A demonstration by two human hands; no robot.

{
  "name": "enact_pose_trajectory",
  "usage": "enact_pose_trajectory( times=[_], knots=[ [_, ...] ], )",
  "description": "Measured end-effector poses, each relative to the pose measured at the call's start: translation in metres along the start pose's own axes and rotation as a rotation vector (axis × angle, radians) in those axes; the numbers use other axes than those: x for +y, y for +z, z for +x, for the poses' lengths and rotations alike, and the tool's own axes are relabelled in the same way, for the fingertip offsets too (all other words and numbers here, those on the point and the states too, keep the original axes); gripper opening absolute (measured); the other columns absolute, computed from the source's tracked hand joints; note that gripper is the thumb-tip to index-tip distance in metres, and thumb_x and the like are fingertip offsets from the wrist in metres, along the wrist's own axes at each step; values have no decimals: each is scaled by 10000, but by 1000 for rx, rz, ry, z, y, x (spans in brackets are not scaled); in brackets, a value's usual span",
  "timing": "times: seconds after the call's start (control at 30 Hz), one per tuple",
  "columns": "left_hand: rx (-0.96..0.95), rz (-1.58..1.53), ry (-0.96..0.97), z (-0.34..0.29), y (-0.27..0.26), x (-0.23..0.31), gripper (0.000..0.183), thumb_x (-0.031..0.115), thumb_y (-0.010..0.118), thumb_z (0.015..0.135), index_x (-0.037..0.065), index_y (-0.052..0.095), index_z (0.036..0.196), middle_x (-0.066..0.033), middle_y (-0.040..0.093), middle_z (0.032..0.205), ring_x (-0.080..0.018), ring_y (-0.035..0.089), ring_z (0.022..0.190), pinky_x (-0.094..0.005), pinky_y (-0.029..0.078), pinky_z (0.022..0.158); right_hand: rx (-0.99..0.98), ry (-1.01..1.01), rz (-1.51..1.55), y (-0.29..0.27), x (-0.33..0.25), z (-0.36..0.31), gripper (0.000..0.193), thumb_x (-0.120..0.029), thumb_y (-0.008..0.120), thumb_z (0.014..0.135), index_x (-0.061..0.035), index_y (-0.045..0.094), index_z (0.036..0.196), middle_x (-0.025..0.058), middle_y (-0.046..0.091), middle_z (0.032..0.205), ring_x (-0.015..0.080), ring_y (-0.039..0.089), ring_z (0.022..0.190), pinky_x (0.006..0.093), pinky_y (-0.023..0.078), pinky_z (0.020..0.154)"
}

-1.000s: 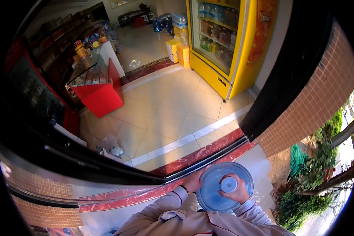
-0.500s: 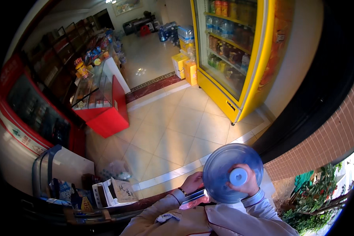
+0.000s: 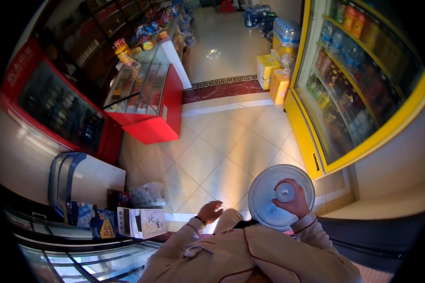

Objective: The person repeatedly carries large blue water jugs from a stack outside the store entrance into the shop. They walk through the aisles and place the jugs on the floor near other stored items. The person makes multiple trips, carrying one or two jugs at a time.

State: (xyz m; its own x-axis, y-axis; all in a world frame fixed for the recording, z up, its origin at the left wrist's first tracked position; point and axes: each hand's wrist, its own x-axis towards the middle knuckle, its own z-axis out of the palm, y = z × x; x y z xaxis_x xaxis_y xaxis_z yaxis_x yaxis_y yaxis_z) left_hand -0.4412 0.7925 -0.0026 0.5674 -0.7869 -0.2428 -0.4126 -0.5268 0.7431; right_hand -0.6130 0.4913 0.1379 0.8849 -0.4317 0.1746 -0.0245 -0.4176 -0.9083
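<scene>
A large round water-cooler jug [image 3: 259, 207], pale and translucent, hangs upright at my right side, seen from above. My right hand [image 3: 293, 200] is wrapped round its neck just beneath the white cap [image 3: 284, 192]. The jug's lower part is hidden under its wide top. My left hand [image 3: 210, 212] hangs to the left of the jug, apart from it. Its fingers are loosely bent and apart, with nothing in them. Below the left hand a bent knee [image 3: 228, 220] in pale trousers shows.
A red-sided glass display counter [image 3: 153, 120] stands ahead to the left, beside a red drinks fridge [image 3: 63, 108]. A yellow drinks fridge [image 3: 316, 162] stands at the right, yellow cartons [image 3: 268, 66] beyond it. Boxes [image 3: 151, 222] and a plastic bag [image 3: 148, 194] lie near left. Tiled floor [image 3: 212, 146] stretches between.
I have moved forward through the doorway, so counter and fridges appear nearer. The jug stays in my right hand. My left hand has swung away from the jug to the left.
</scene>
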Motion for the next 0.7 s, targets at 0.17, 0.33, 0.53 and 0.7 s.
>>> enact_pose_trajectory(
  times=[0.17, 0.33, 0.53, 0.7],
  knots=[
    [170, -95, -272, 53, -46, -64, 358, 256, 626, 821, 24, 593, 1091, -122, 671, 945, -233, 661, 848, -341, 524, 767, -85, -60, -11, 4, 36, 145, 563, -99, 829, 572, -56, 540, 1053, 88, 619, 950, 221, 616, 884, 334, 491, 786],
    [279, -72, -246, 192, -118, -72, 206, 268, 635, 826, 74, 677, 880, -112, 676, 897, -239, 658, 834, -327, 527, 737, -18, -93, -81, 19, 58, 305, 568, -52, 818, 566, -44, 525, 1053, 84, 616, 936, 211, 605, 883, 334, 484, 783],
    [378, -165, 233, 425, -232, 30, 480, 208, 719, 794, 61, 502, 1196, -134, 460, 1288, -248, 487, 1157, -365, 440, 923, 0, -125, -20, 8, 31, 492, 560, -34, 801, 566, -51, 517, 1049, 81, 615, 943, 206, 598, 888, 327, 473, 796],
    [349, -33, 471, 571, -298, 96, 662, 295, 740, 741, 44, 449, 1281, -240, 381, 1339, -387, 362, 1257, -440, 323, 1039, -26, -169, -9, 11, 56, 621, 555, -61, 802, 580, -58, 523, 1059, 81, 616, 944, 212, 600, 894, 328, 474, 796]
  ],
)
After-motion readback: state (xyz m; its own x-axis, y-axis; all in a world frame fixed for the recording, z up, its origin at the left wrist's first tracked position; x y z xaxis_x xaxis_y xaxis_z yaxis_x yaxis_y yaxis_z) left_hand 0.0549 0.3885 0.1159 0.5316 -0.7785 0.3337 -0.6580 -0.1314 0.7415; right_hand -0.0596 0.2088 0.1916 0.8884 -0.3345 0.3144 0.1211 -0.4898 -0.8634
